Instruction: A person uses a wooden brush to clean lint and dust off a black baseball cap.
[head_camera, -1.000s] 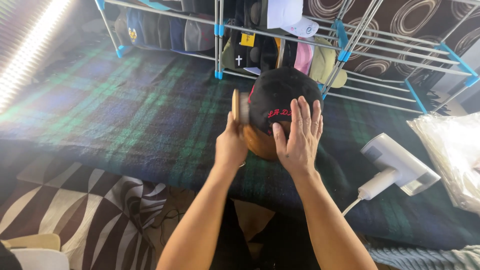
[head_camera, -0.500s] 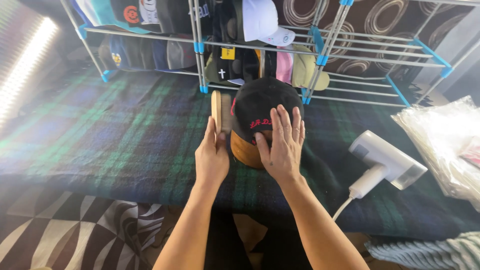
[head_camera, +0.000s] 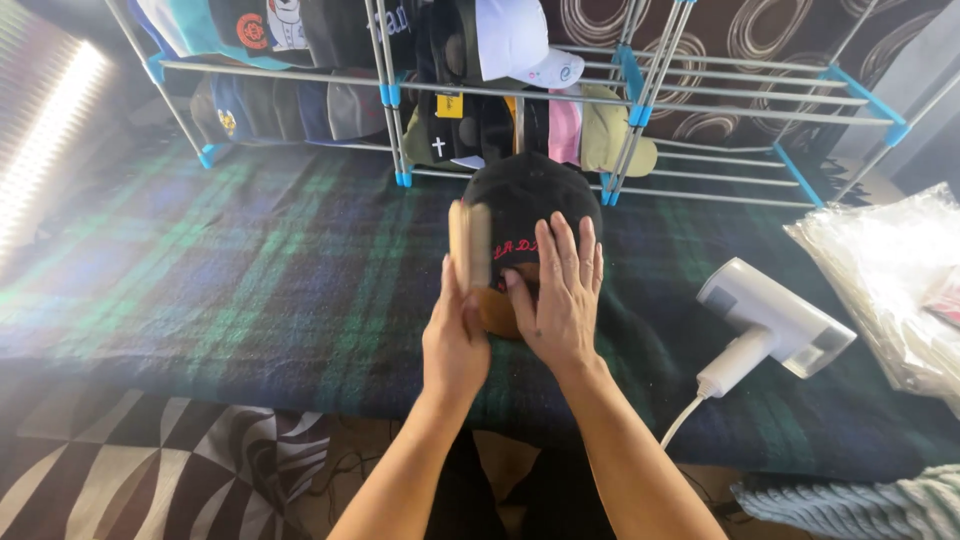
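Two hands were on one black cap (head_camera: 530, 200), which sat on a brown form (head_camera: 498, 312) on the plaid bench (head_camera: 250, 290). My left hand (head_camera: 455, 345) was clenched on a wooden brush (head_camera: 469, 245) at the cap's side. My right hand (head_camera: 560, 300) lay flat, fingers spread, grasping nothing. I judged brushing was underway; the cap needed steady holding. A white steamer (head_camera: 770, 325) lay nearby.
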